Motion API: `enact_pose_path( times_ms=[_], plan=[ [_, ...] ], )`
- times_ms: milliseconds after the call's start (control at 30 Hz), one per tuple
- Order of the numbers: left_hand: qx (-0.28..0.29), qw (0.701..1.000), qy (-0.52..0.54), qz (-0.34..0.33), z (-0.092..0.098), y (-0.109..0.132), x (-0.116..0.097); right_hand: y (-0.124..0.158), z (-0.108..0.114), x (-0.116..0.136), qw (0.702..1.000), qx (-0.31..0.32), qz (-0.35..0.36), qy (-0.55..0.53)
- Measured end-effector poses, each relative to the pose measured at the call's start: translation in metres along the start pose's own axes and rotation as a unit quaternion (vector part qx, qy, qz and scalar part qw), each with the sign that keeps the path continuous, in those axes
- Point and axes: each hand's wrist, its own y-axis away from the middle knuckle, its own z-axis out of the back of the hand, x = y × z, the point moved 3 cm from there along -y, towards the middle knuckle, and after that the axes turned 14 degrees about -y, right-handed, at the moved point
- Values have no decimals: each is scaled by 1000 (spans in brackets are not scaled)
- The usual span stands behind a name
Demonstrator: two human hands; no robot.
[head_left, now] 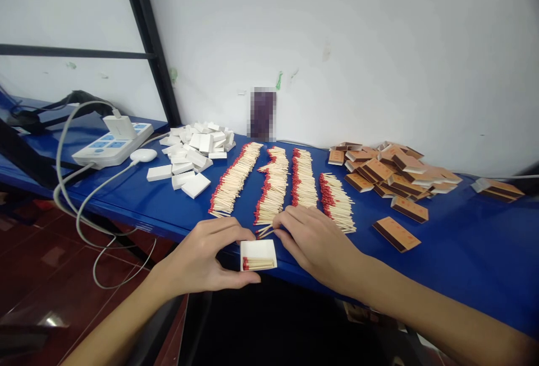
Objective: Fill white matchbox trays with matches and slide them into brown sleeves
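Near the table's front edge, my left hand (210, 256) grips a white matchbox tray (257, 249) between thumb and fingers. Several red-tipped matches (259, 264) lie along the tray's near side. Just right of the tray, my right hand (314, 239) is closed in a pinch on a few matches (265, 231), their red heads pointing left. Behind both hands, matches are laid out in rows: a left row (236, 178), a second row (273, 186), a third row (304, 178) and a shorter right row (337, 203). My right fingers partly cover the near end of the third row.
White trays (193, 150) are heaped at the back left. Orange-brown matchbox sleeves (396, 169) form a pile on the right, with a few loose ones nearer. A power strip (113, 144) with white cables sits far left on the blue table (475, 254). A wall stands behind.
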Motion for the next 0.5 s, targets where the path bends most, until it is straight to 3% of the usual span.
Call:
enact_pose_path(
  times_ms=[267, 500],
  plan=[
    [12, 1000, 14, -1, 0, 0, 0, -1, -3, 0, 999, 5, 26, 41],
    [12, 1000, 11, -6, -2, 2, 1, 1, -8, 3, 993, 50, 58, 89]
  ],
)
